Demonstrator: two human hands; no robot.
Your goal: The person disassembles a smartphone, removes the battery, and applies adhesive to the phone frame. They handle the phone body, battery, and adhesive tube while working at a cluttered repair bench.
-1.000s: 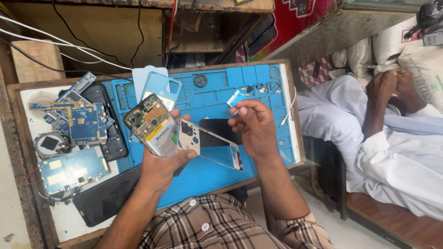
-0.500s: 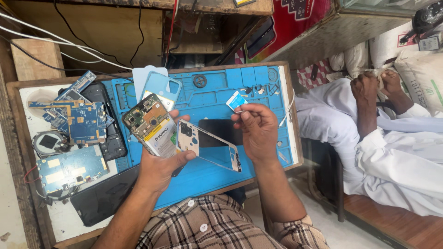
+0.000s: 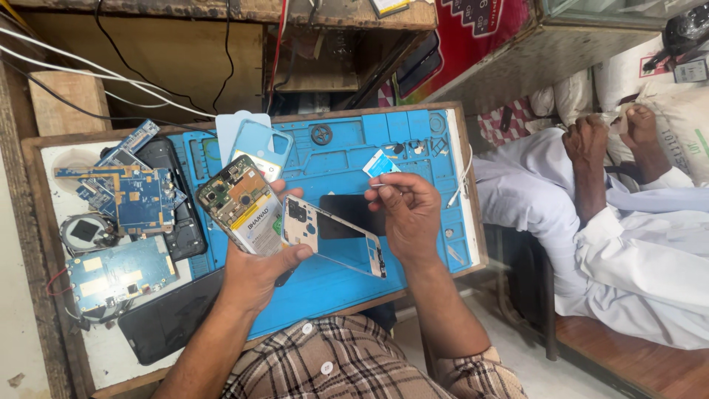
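Left hand [image 3: 255, 270] fingers clamp opened phone [image 3: 240, 210] plus thin white frame [image 3: 332, 236] over blue mat [image 3: 413, 155] at desk centre; right hand [image 3: 410, 214] pinches small blue tool [image 3: 380, 164] at 12 o'clock of it — frame light, bendy, fragile; hold by edges.

Left hand [image 3: 255, 270] around opened phone [image 3: 240, 207] and frame [image 3: 332, 236]; right hand [image 3: 410, 214] over blue mat [image 3: 421, 148].

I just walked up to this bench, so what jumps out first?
At centre, the left hand grips an opened phone with its battery exposed, plus a white phone frame, over a blue work mat. The right hand pinches a small thin tool. Blue circuit boards lie at left; another person sits at right.
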